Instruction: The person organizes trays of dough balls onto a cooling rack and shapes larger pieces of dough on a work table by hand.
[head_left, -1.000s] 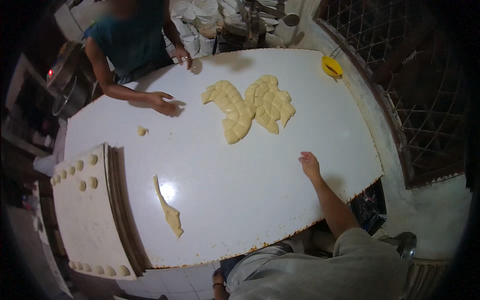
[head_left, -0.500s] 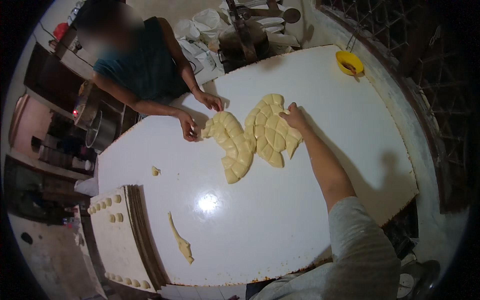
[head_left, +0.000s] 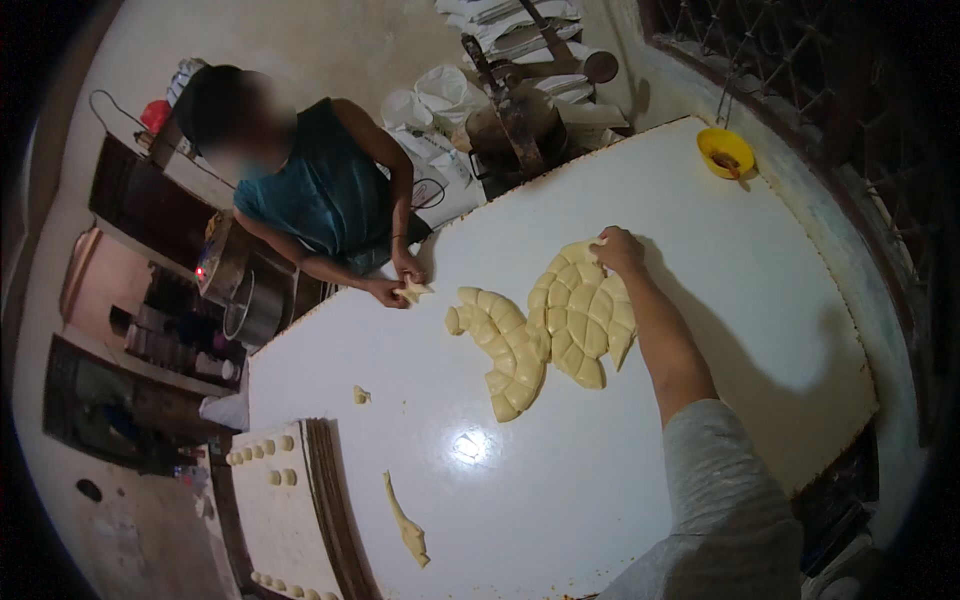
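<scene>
My right hand (head_left: 621, 250) reaches across the white table to the far edge of a right-hand slab of dough (head_left: 578, 305), scored into several chunks. Its fingers are closed on a dough piece (head_left: 598, 243) at that edge. Beside this slab, touching it, lies a second, curved slab of cut dough (head_left: 512, 350). My left hand is out of view. Across the table a co-worker's two hands (head_left: 397, 280) hold a small torn piece of dough (head_left: 412, 291) just off the left slab.
A long dough strip (head_left: 408, 525) and a small dough scrap (head_left: 361, 395) lie on the white table (head_left: 590, 460). Stacked boards (head_left: 275, 520) with small dough rounds stand at the left. A yellow bowl (head_left: 725, 153) sits in the far right corner, and a machine (head_left: 515, 125) stands behind the table.
My right hand has moved from the slab's right side to its far edge and closed on dough. The co-worker has pulled a dough piece away from the left slab. The whole view has shifted.
</scene>
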